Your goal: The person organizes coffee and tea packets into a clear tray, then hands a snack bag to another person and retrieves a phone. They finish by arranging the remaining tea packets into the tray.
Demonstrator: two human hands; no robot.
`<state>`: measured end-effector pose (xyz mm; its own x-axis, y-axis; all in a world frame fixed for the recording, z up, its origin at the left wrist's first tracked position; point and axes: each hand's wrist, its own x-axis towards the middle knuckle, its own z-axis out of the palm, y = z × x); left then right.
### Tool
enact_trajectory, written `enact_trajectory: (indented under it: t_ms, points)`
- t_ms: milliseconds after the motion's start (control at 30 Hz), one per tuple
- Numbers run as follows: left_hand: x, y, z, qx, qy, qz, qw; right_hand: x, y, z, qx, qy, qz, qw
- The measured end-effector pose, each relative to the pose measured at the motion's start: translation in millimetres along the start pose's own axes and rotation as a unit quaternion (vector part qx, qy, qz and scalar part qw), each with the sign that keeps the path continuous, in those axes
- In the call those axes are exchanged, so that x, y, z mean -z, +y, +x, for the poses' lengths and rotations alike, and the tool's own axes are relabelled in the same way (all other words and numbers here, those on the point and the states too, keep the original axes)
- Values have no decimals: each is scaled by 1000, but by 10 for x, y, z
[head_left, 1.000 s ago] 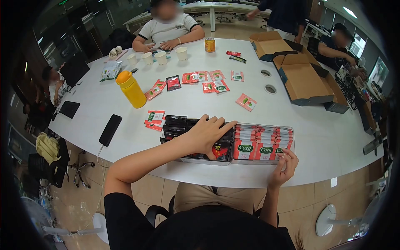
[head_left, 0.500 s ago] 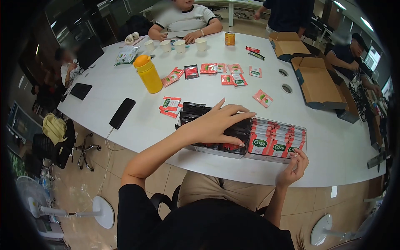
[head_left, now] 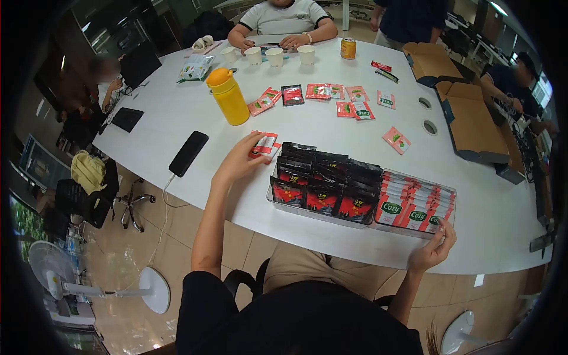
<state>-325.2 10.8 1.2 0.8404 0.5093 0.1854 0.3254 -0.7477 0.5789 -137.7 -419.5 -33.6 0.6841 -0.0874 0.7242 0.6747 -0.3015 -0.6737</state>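
My left hand (head_left: pixel 239 160) is at the red-and-white sachets (head_left: pixel 267 144) lying left of the boxes. Its thumb and fingers are apart around their near edge; whether they press on a sachet is hard to see. My right hand (head_left: pixel 435 248) grips the front right corner of a clear plastic box (head_left: pixel 408 232) with its fingertips. Rows of red-and-white Cozy sachets (head_left: pixel 416 220) stand upright in that box. Against its left side is another clear box (head_left: pixel 319 219), filled with black-and-red sachets (head_left: pixel 322 199).
Loose sachets (head_left: pixel 354 110) are scattered across the white table (head_left: pixel 331 133). A yellow bottle (head_left: pixel 229 100), a phone (head_left: pixel 189 154), paper cups (head_left: pixel 274 57) and a can (head_left: pixel 348 48) stand or lie around. Open cardboard boxes (head_left: pixel 473 121) sit at right. A person (head_left: pixel 284 21) sits opposite.
My left hand has moved left from above the black sachets to the loose red-and-white sachets. My right hand stays on the box corner. The whole view has shifted slightly.
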Motion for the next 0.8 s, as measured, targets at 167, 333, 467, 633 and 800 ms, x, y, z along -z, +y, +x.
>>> enact_trajectory:
  t_ms: [167,333,467,633,800]
  points:
    - [-238,-53,164,-24,2,93,995,24,36,-10,17,-31,-49,998]
    - [-300,104,247,-59,5,170,984,8,-85,25,42,-47,-69,996]
    - [-317,199,280,-65,15,179,982,38,-45,14,50,-48,-83,994]
    - [-380,56,337,-55,74,189,978,-27,-199,252,78,-65,-64,993]
    - [-333,28,313,-104,172,138,970,-384,-637,787,157,-183,-26,970]
